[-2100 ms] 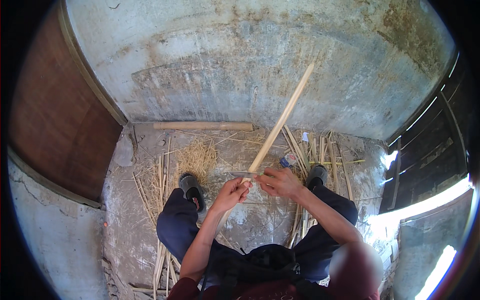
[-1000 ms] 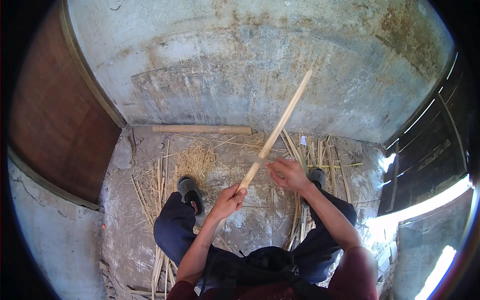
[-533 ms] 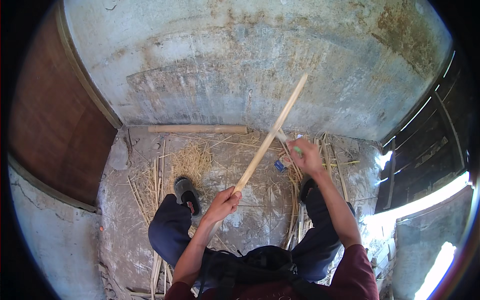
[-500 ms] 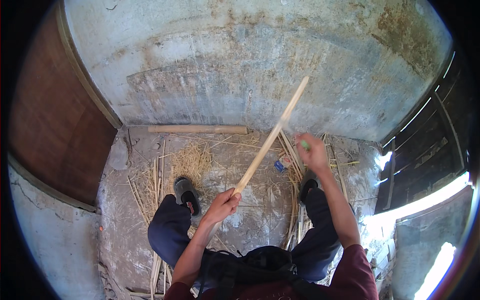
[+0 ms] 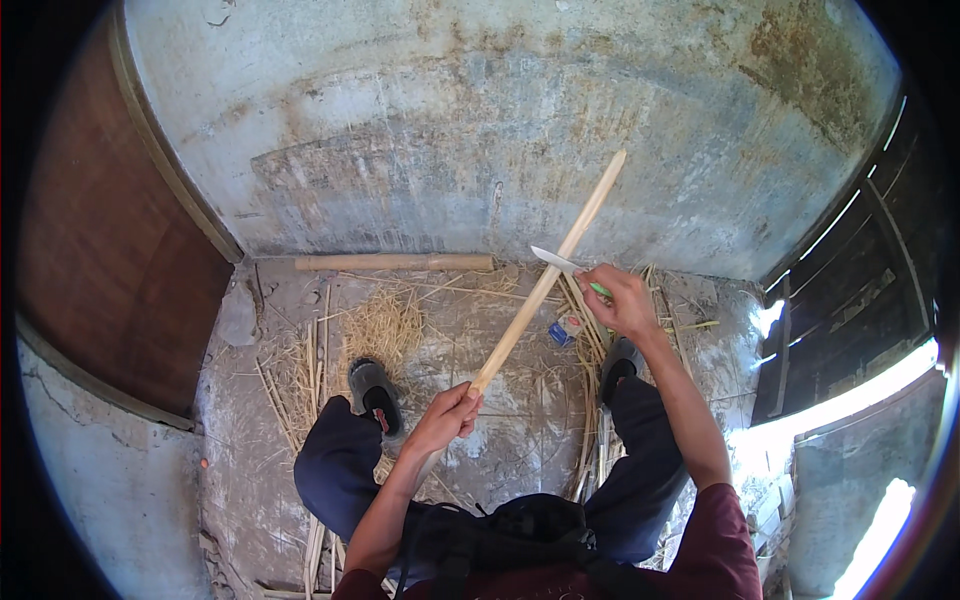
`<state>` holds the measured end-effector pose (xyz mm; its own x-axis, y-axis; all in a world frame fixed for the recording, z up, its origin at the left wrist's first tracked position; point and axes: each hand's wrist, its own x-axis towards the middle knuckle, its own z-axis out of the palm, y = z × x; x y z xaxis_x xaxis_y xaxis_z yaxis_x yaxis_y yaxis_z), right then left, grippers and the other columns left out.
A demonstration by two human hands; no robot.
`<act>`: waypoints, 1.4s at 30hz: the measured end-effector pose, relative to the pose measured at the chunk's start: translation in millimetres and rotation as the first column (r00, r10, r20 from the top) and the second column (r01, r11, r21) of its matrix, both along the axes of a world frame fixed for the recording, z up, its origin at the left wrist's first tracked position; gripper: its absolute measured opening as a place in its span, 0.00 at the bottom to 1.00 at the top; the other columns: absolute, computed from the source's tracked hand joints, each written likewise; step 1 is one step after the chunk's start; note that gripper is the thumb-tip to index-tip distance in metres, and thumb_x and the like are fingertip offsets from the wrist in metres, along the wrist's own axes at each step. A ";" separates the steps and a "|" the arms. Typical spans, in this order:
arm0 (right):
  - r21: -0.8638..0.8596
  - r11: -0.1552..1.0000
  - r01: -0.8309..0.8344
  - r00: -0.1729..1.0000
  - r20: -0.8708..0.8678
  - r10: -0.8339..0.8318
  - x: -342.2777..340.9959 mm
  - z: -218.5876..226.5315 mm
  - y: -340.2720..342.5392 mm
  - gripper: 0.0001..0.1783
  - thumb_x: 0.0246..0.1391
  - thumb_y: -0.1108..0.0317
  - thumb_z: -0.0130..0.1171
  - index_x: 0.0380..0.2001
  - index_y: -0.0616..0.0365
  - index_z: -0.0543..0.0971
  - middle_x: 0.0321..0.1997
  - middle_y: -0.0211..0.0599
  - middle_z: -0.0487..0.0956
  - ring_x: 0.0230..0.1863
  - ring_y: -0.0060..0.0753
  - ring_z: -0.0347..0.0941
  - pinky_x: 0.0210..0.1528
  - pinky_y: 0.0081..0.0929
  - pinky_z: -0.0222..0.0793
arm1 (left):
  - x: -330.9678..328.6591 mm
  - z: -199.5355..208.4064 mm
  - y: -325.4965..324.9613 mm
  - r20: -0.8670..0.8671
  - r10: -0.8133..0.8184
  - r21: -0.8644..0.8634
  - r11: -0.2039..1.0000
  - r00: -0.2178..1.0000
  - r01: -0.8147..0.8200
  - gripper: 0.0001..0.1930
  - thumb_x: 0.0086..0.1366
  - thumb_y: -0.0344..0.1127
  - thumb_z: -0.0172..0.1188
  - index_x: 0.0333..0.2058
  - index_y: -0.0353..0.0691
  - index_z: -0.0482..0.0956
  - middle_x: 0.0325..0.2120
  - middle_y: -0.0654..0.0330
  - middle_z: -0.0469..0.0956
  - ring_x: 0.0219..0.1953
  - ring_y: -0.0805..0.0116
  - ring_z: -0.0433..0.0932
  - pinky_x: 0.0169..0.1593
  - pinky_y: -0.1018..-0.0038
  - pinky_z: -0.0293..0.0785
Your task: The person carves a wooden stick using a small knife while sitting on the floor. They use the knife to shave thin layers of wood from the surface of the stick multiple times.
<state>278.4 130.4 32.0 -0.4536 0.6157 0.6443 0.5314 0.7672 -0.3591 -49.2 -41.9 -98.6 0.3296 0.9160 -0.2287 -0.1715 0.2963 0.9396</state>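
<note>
My left hand point(image 5: 447, 418) is closed around the lower part of a long pale bamboo strip point(image 5: 527, 312), which slants up and away to the right. In my right hand point(image 5: 622, 302) is a knife point(image 5: 552, 259) with a green handle, the fingers wrapped round the grip. The knife's blade lies across the strip above its middle, its tip pointing left past the strip's edge. Whether the cutting edge bites into the strip I cannot tell.
A thick bamboo pole point(image 5: 395, 262) lies along the foot of the stained wall point(image 5: 450, 130). Curly shavings point(image 5: 384, 324) are heaped by my left shoe point(image 5: 374, 394). Long split strips lie beside both legs, and a small blue packet point(image 5: 560, 333) is near my right shoe point(image 5: 620, 368).
The knife, blurred before, now shows clearly across the strip, and my right hand has shifted slightly. The strip's far end has moved a little to the right.
</note>
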 end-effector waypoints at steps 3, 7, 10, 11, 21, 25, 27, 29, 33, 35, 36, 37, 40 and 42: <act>-0.025 0.999 -0.036 0.999 0.033 0.036 0.7 10.3 5.4 0.07 0.60 0.77 0.65 0.41 0.63 0.86 0.33 0.47 0.83 0.31 0.51 0.82 0.34 0.38 0.76 | 5.7 12.0 -4.9 -0.063 0.015 0.056 0.998 0.998 -0.012 0.22 0.86 0.50 0.48 0.37 0.38 0.72 0.23 0.69 0.64 0.19 0.80 0.61 0.23 0.75 0.60; 0.027 1.000 0.005 0.999 0.037 -0.006 13.0 35.5 19.3 0.07 0.61 0.73 0.66 0.42 0.59 0.87 0.33 0.44 0.85 0.32 0.49 0.84 0.35 0.40 0.79 | 8.6 25.5 -14.1 -0.183 0.060 0.142 0.989 0.981 -0.034 0.22 0.85 0.51 0.49 0.36 0.38 0.72 0.22 0.70 0.63 0.18 0.81 0.60 0.22 0.76 0.60; 0.052 0.998 -0.029 0.999 -0.019 0.030 24.3 53.8 30.3 0.07 0.61 0.74 0.65 0.42 0.60 0.86 0.36 0.45 0.86 0.34 0.49 0.85 0.38 0.40 0.80 | 8.4 30.0 -18.5 -0.174 0.035 0.134 0.991 0.984 -0.012 0.22 0.85 0.51 0.49 0.35 0.39 0.71 0.21 0.71 0.62 0.19 0.81 0.59 0.22 0.76 0.59; 0.017 0.999 -0.042 0.999 0.008 0.042 23.7 58.9 29.8 0.07 0.61 0.75 0.65 0.42 0.61 0.86 0.38 0.45 0.87 0.35 0.49 0.85 0.40 0.40 0.80 | 6.0 30.5 -20.0 -0.152 0.031 0.119 0.993 0.988 -0.013 0.23 0.85 0.51 0.49 0.35 0.39 0.71 0.21 0.71 0.62 0.19 0.81 0.59 0.22 0.76 0.59; 0.054 0.998 -0.034 0.990 0.140 0.026 50.4 87.1 45.6 0.06 0.60 0.75 0.65 0.40 0.62 0.85 0.39 0.46 0.88 0.38 0.50 0.86 0.42 0.41 0.80 | 6.4 41.9 -23.9 -0.191 0.027 0.096 0.995 0.981 -0.009 0.24 0.85 0.52 0.47 0.33 0.40 0.71 0.22 0.71 0.63 0.20 0.81 0.60 0.23 0.76 0.61; 0.085 0.996 -0.009 0.994 0.108 -0.001 55.6 89.5 53.6 0.05 0.60 0.74 0.66 0.38 0.62 0.85 0.40 0.46 0.88 0.39 0.51 0.86 0.43 0.40 0.81 | 3.6 35.7 -24.6 -0.169 0.017 0.093 0.996 0.986 -0.001 0.24 0.85 0.53 0.47 0.33 0.40 0.71 0.23 0.70 0.64 0.20 0.81 0.61 0.23 0.76 0.62; -0.004 1.000 0.025 0.983 0.180 -0.024 55.9 91.1 56.0 0.05 0.60 0.74 0.65 0.38 0.63 0.85 0.43 0.46 0.89 0.42 0.53 0.87 0.44 0.39 0.82 | 1.8 34.8 -24.0 -0.197 0.026 0.106 0.994 0.980 -0.005 0.23 0.85 0.53 0.47 0.34 0.40 0.71 0.23 0.70 0.64 0.20 0.81 0.61 0.23 0.76 0.61; 0.063 0.997 0.042 0.992 0.118 -0.049 67.2 88.2 69.4 0.05 0.60 0.74 0.65 0.39 0.63 0.85 0.43 0.46 0.89 0.42 0.54 0.87 0.44 0.40 0.81 | 1.5 28.1 -22.7 -0.168 0.010 0.103 0.995 0.986 0.008 0.23 0.85 0.53 0.47 0.34 0.40 0.71 0.23 0.71 0.64 0.20 0.81 0.60 0.23 0.77 0.60; 0.084 0.987 0.137 0.985 0.090 -0.145 86.4 97.9 86.3 0.07 0.61 0.73 0.65 0.42 0.61 0.85 0.42 0.48 0.89 0.43 0.56 0.87 0.44 0.41 0.81 | 4.4 26.2 -25.7 -0.118 0.008 0.048 0.999 0.993 -0.003 0.23 0.85 0.53 0.48 0.35 0.41 0.71 0.23 0.71 0.63 0.20 0.82 0.59 0.23 0.77 0.58; 0.093 0.989 0.117 0.988 0.092 -0.126 85.7 100.7 97.5 0.08 0.62 0.72 0.64 0.42 0.61 0.85 0.42 0.49 0.89 0.43 0.57 0.87 0.44 0.41 0.81 | -0.8 21.6 -25.3 -0.112 0.017 0.030 0.999 0.994 -0.014 0.22 0.85 0.53 0.49 0.35 0.41 0.71 0.23 0.72 0.63 0.21 0.82 0.59 0.23 0.78 0.58; 0.106 0.988 0.116 0.988 0.092 -0.126 94.5 102.4 103.5 0.08 0.62 0.71 0.64 0.43 0.60 0.85 0.41 0.51 0.88 0.43 0.58 0.86 0.44 0.40 0.81 | -1.1 21.5 -23.0 -0.108 0.009 0.018 1.000 0.994 -0.007 0.22 0.85 0.53 0.50 0.35 0.41 0.71 0.23 0.72 0.62 0.21 0.82 0.59 0.23 0.78 0.58; 0.127 0.961 0.245 0.967 0.039 -0.252 115.8 103.1 120.6 0.08 0.63 0.70 0.64 0.44 0.60 0.85 0.40 0.52 0.88 0.42 0.57 0.87 0.44 0.40 0.80 | -0.7 21.1 -25.2 -0.109 0.000 0.018 1.000 0.994 0.001 0.22 0.85 0.53 0.50 0.35 0.41 0.71 0.23 0.72 0.62 0.21 0.82 0.59 0.23 0.78 0.58; 0.162 0.854 0.494 0.869 -0.137 -0.476 214.8 107.7 143.3 0.09 0.66 0.66 0.63 0.43 0.59 0.84 0.37 0.53 0.86 0.33 0.49 0.85 0.40 0.38 0.78 | -7.7 24.7 -25.1 -0.056 -0.052 0.033 0.998 0.997 0.054 0.23 0.85 0.53 0.49 0.32 0.42 0.69 0.21 0.71 0.60 0.18 0.80 0.59 0.21 0.76 0.57; 0.084 0.818 0.570 0.822 -0.069 -0.565 222.7 106.8 139.5 0.09 0.66 0.65 0.63 0.43 0.59 0.83 0.34 0.52 0.85 0.29 0.44 0.81 0.37 0.38 0.76 | -15.1 20.2 -25.8 -0.086 0.094 0.056 0.994 0.992 -0.089 0.22 0.85 0.52 0.50 0.34 0.42 0.70 0.22 0.72 0.62 0.18 0.82 0.58 0.21 0.78 0.58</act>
